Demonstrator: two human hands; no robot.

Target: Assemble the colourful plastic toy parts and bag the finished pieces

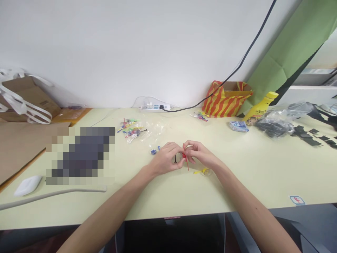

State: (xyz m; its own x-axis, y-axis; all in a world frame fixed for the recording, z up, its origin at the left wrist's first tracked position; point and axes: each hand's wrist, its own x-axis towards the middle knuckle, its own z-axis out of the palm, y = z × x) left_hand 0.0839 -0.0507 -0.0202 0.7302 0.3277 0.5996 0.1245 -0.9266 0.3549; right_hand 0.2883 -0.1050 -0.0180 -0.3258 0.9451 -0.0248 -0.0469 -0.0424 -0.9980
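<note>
Forearms, both mine, enter from the bottom edge and converge over the pale green table [263, 175].

Left hand [165, 160]: fingers curled closed, thumb and forefinger pinching the red plastic piece [185, 157] from its left side. A short black pin [175, 159] shows just under this hand; whether I grip it or it lies on the table I cannot tell.

Right hand [200, 155]: fingers closed likewise, pinching the same red piece from the right. The piece sits between both hands, held just above the tabletop, its thin red stem slanting down toward me.

Yellow part [202, 171]: on the table, just beside my right wrist, with a clear ring at its end.

Blue part [153, 151]: on the table, just left of my left hand.

Clear bag of coloured parts [133, 131]: farther back, left of centre.

Handling note, as judgement: the piece is small and thin, so I keep the pinch at the fingertips, light and square, steady the heels of my hands on the table, and twist or press along the stem rather than across it, lest it bend or spring away among the loose parts.
</note>
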